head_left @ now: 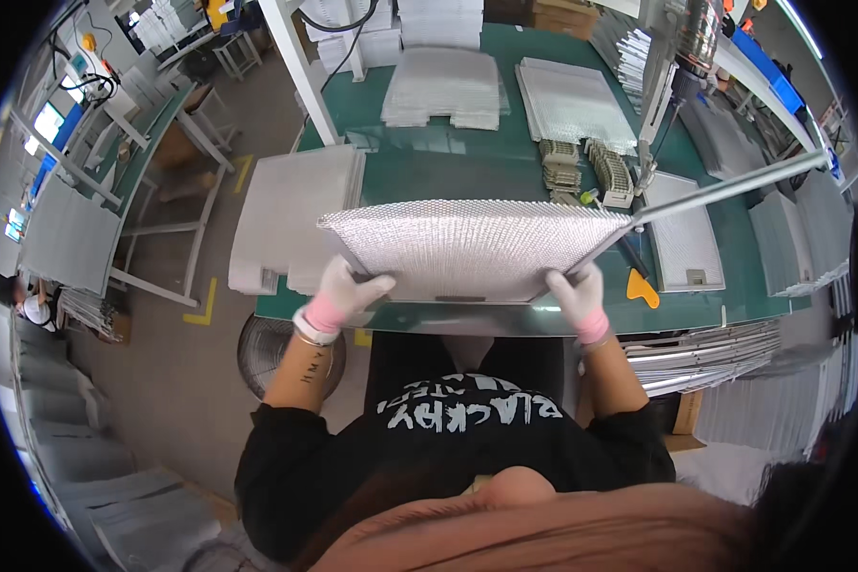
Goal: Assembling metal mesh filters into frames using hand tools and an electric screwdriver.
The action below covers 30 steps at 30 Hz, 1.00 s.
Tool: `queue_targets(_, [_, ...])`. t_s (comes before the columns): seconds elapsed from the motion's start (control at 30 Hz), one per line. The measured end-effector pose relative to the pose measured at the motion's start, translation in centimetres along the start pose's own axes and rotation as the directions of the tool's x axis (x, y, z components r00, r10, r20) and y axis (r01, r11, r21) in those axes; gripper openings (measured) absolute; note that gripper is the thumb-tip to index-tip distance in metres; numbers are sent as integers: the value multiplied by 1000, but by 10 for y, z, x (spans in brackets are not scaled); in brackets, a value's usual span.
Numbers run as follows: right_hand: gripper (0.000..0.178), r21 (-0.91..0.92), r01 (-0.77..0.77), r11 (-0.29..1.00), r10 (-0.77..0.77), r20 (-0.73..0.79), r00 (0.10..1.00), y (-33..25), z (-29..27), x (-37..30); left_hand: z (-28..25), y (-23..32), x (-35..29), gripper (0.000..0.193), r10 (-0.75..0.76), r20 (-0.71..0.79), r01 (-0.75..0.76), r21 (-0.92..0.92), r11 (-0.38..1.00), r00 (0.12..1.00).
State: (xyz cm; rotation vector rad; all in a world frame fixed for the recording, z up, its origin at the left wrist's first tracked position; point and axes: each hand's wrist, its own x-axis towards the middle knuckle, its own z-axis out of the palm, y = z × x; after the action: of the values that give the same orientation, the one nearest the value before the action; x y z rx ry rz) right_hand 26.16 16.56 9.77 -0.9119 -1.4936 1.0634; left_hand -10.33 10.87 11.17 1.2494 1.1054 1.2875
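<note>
Both hands are up at the near edge of the green desk (419, 162), and between them sits a wide silvery mesh panel (467, 243), tilted so its textured face shows to the camera, its lower edge close to the desk's front rim. The left hand (338, 297), in a white glove with a pink cuff, is clamped onto the panel's lower left corner, thumb lying over the front face. The right hand (580, 297), gloved the same way, grips the lower right corner, fingers curled round the edge. From that right corner a long thin metal bar (725, 191) runs up and away to the right, well past the panel; whether it is part of the panel's frame or merely touching it, I cannot tell. Just beside the right hand an orange scraper-like tool (642, 288) lies on the desk, and next to it a flat framed filter panel (682, 243) rests face up. Farther back, two stacks of mesh sheets (505, 91) lie side by side, with a cluster of small beige clips (586, 172) in front of them. To the left, a pile of flat grey panels (291, 214) overhangs the desk's edge. Below the desk on the right, bundles of metal strips (705, 357) are stacked.
</note>
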Motion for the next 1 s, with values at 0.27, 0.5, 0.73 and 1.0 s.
queue_targets(0.27, [18, 100, 393, 914, -401, 81, 913, -102, 7, 47, 3, 68, 12, 41, 357, -122, -364, -32, 931, 926])
queue_targets(0.5, [21, 226, 524, 821, -562, 159, 812, -77, -6, 8, 20, 53, 12, 36, 748, 561, -396, -634, 664, 355])
queue_targets(0.73, [25, 287, 515, 807, -589, 331, 737, -69, -21, -57, 25, -43, 9, 83, -204, 866, -330, 379, 865, 457])
queue_targets(1.0, [26, 199, 560, 804, -591, 179, 786, -68, -15, -63, 99, -82, 78, 79, -363, 897, -476, 442, 760, 253])
